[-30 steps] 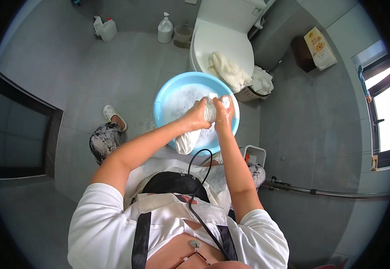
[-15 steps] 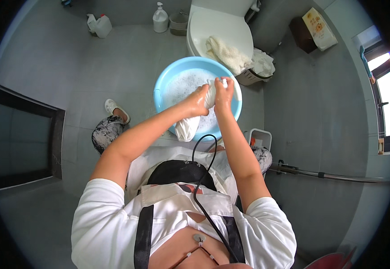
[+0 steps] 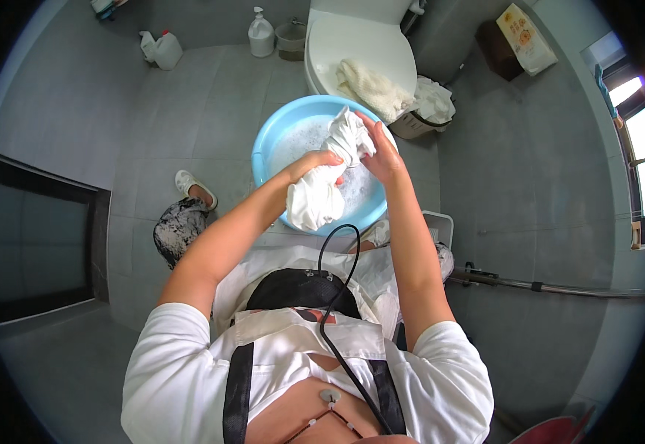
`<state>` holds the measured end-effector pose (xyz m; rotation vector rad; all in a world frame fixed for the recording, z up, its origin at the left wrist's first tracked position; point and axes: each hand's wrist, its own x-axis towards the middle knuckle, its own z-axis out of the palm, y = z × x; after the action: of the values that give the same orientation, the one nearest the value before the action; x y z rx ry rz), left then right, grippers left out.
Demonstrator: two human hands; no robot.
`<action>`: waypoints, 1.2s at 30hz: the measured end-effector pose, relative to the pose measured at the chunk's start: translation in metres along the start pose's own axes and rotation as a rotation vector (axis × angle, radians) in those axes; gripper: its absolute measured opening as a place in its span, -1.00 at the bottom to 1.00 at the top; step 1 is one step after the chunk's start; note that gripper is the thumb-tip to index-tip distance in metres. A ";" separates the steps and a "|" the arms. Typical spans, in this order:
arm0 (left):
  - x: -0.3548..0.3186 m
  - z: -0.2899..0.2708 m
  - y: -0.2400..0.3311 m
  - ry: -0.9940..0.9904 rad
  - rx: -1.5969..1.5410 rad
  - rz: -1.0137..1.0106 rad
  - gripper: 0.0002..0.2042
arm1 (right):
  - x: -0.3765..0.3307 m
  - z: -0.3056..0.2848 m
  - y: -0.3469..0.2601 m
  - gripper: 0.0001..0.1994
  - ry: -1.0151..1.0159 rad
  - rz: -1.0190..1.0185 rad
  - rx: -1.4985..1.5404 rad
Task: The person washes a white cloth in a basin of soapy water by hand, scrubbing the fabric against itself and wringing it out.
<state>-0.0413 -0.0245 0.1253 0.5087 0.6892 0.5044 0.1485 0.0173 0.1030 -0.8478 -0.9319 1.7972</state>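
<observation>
Left grip (image 3: 311, 163) is closed round the cloth's (image 3: 315, 198) middle; right grip (image 3: 384, 155), fingers loosely spread, sits at its far end. Best to close both firmly, keeping the cloth over the tub (image 3: 263, 142) beneath them, so drips fall inside

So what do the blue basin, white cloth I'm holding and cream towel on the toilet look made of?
Blue basin: probably plastic, smooth, slightly glossy, with a rounded rim. White cloth: thin fabric, smooth, perhaps cotton, softly creased. Cream towel: likely terry or knit, with a nubby surface.
</observation>
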 end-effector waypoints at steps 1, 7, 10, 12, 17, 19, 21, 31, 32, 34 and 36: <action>-0.001 0.007 0.000 -0.073 -0.122 0.027 -0.61 | 0.003 0.001 -0.002 -0.31 -0.054 -0.004 0.068; 0.002 0.021 -0.010 -0.285 -0.485 0.120 -0.55 | 0.008 0.020 0.010 -0.15 -0.282 -0.089 0.362; -0.003 0.019 -0.010 -0.363 -0.662 0.036 -0.50 | 0.004 0.016 0.009 -0.10 -0.390 -0.022 0.198; -0.004 0.020 -0.008 -0.378 -0.617 0.038 -0.52 | 0.001 0.009 0.007 -0.09 -0.433 0.048 0.169; -0.004 0.023 -0.009 -0.409 -0.619 0.066 -0.55 | -0.007 -0.003 0.027 -0.07 -0.266 0.161 0.448; -0.003 0.026 -0.010 -0.416 -0.641 0.066 -0.57 | -0.006 -0.004 0.035 -0.13 -0.277 0.145 0.543; -0.004 0.027 -0.019 -0.393 -0.643 0.052 -0.58 | -0.005 0.017 0.024 -0.18 -0.394 0.057 0.567; -0.013 0.028 -0.001 -0.157 -0.084 -0.032 -0.69 | -0.006 0.046 -0.027 -0.79 0.011 -0.028 -0.086; -0.012 0.029 -0.002 -0.115 -0.025 0.018 -0.71 | -0.005 0.048 -0.025 -0.80 0.045 -0.043 -0.149; -0.001 0.029 -0.007 -0.035 0.096 0.120 -0.74 | -0.002 0.051 -0.022 -0.81 0.111 -0.078 -0.276; 0.010 0.023 -0.007 0.040 0.220 0.141 -0.77 | -0.002 0.061 -0.021 -0.82 0.191 -0.156 -0.290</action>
<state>-0.0164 -0.0299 0.1316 0.7598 0.7549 0.5754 0.1066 0.0072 0.1504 -1.0766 -1.1154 1.4407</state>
